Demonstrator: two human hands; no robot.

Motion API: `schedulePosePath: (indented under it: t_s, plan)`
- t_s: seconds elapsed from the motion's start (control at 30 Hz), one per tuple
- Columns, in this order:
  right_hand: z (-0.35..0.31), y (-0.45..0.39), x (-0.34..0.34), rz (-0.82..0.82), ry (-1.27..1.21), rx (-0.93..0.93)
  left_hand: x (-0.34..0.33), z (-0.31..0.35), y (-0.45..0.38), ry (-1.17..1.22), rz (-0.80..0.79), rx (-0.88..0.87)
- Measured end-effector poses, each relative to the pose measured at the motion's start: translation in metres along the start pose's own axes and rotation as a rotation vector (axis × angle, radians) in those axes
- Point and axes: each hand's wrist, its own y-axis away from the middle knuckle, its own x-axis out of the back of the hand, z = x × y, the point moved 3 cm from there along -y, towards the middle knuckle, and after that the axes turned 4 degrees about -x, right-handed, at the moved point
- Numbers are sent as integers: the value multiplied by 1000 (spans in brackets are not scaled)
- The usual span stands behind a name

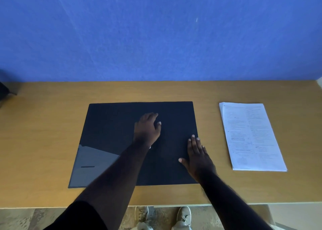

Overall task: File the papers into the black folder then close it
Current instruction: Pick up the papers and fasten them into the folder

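Flat open, one black folder (111,125), two hands, left hand (147,129), right hand (198,157), one paper stack (250,135)

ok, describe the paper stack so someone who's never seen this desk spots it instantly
Start at the wooden desk against the blue wall. To the right of the open black folder, clear of both hands, lies the stack of papers. It is the only white thing on the desk, covered in printed text.
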Motion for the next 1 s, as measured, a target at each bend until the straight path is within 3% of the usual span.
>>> schedulePosePath:
  t_s: [0.33,1.0]
  plan:
    - [67,12,14,85,14,-166,-60,88,18,-198,-59,-207]
    - [236,50,31,94,37,-470,-173,212,40,-189,-284,-334]
